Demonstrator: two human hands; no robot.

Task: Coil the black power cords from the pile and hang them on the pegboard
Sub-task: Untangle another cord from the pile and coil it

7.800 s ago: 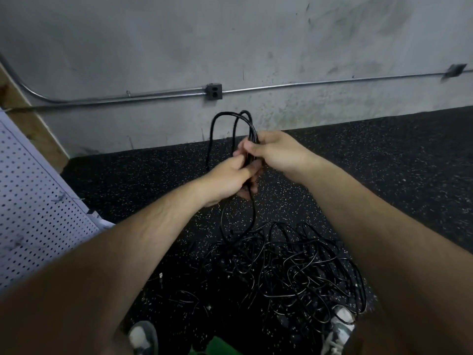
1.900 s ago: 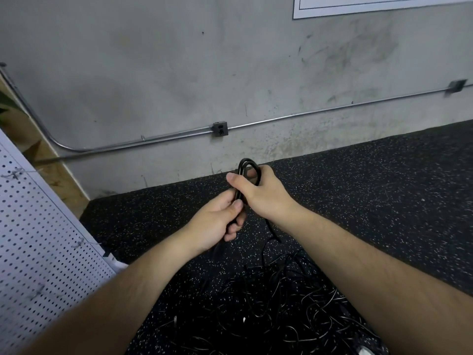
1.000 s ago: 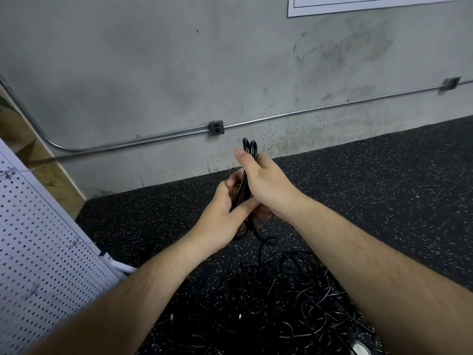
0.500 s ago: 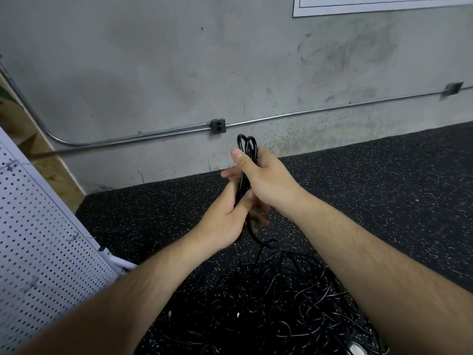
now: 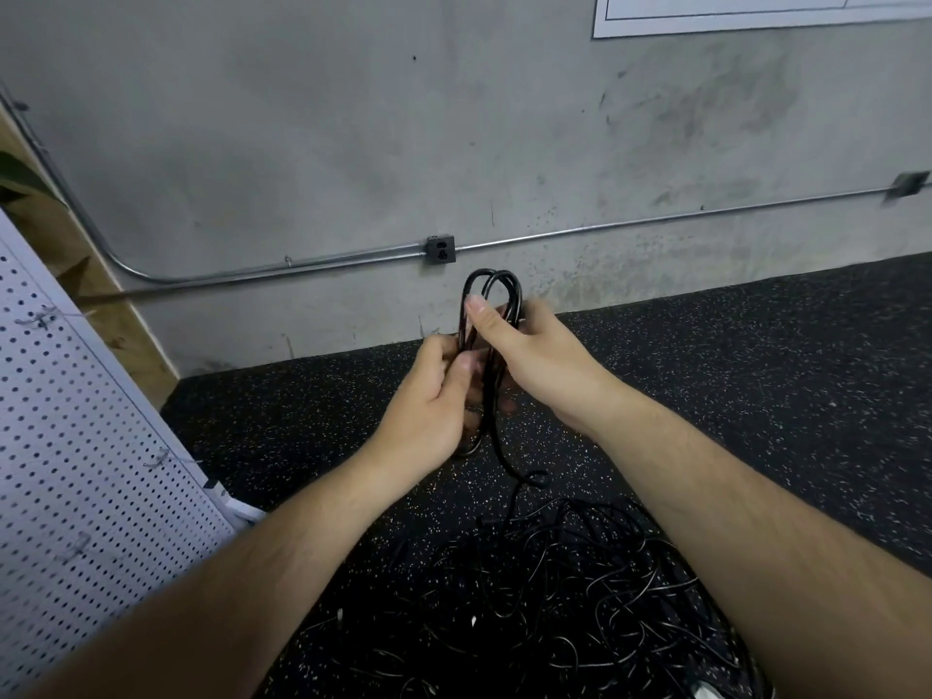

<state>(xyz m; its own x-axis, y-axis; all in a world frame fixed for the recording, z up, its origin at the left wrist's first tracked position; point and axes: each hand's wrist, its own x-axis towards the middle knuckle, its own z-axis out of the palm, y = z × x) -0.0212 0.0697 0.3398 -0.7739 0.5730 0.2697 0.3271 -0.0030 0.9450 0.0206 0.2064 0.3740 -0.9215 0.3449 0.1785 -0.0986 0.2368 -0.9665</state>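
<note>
Two hands grip one coiled cord (image 5: 497, 287) above the pile (image 5: 544, 597): right hand (image 5: 539, 360) wraps mid-coil, left hand (image 5: 428, 406) clamps lower loops. I can't see its plugs; fingers mostly hidden. Pegboard (image 5: 75, 446) left, cut off.

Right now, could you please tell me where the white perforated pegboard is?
In the head view, the white perforated pegboard stands along the left edge, left of the left hand and the tangled pile of black cords.
</note>
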